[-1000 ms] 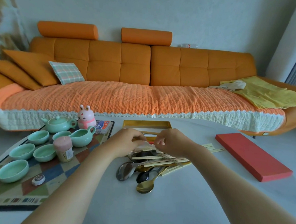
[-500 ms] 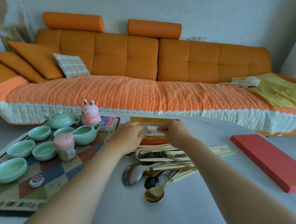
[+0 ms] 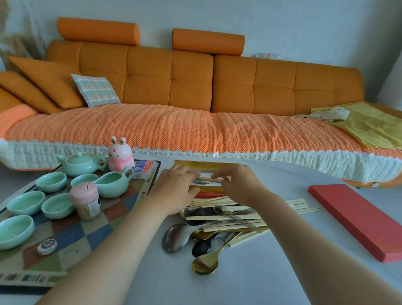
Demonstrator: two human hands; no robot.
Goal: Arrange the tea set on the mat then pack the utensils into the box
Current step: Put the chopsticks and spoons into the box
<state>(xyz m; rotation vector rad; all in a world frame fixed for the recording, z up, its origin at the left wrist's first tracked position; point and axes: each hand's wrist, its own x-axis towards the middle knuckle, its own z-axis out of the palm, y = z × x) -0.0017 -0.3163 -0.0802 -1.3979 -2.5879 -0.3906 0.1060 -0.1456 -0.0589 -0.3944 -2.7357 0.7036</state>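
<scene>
Table [image 3: 246, 290]: mat [image 3: 79, 237] at left, with teapot [image 3: 80, 164], pitcher [image 3: 113, 185], cups [image 3: 26, 202] on it; utensil pile [image 3: 217, 223] right of mat; box [image 3: 206, 165] just behind pile; lid [image 3: 364, 222] well apart to the right; sofa [image 3: 199, 82] behind the table

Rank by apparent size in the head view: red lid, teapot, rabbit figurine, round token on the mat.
1. red lid, clearly largest.
2. teapot and rabbit figurine: too alike to rank; the teapot is wider, the rabbit taller.
3. round token, smallest despite being nearer.
</scene>
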